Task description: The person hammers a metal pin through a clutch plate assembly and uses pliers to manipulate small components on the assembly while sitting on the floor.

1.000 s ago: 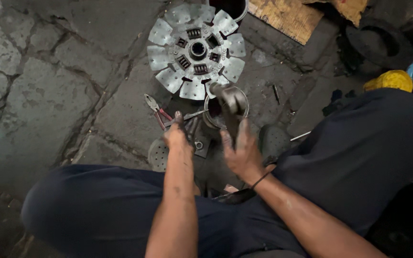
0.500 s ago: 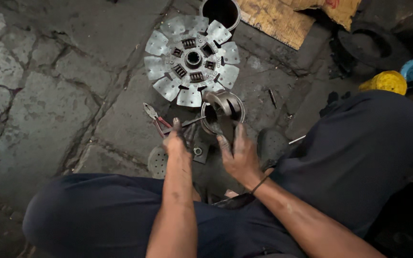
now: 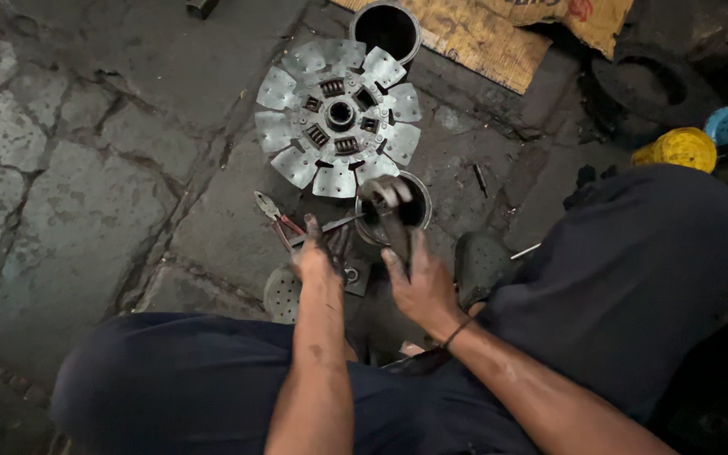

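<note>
My right hand (image 3: 419, 282) grips the dark handle of a hammer (image 3: 388, 195). Its head hangs just over a short metal ring (image 3: 419, 211) standing on the stone floor. My left hand (image 3: 313, 257) reaches down beside it, with its fingers closed on a thin metal rod (image 3: 343, 223) that points at the ring. Red-handled pliers (image 3: 273, 215) lie just left of that hand. A small dark metal part (image 3: 352, 275) sits between my hands. Beyond the ring lies a round clutch disc (image 3: 339, 118) with grey pads and springs at its hub.
A dark open cylinder (image 3: 388, 29) stands past the disc beside a cardboard sheet (image 3: 482, 38). A perforated round plate (image 3: 281, 293) lies by my left knee, a small bolt (image 3: 480, 179) to the right. A black tyre (image 3: 655, 80) and a yellow coil (image 3: 676, 147) sit at right.
The view has tilted, so everything sits slightly lower in the picture. Both hands keep their grips and places near the ring.
</note>
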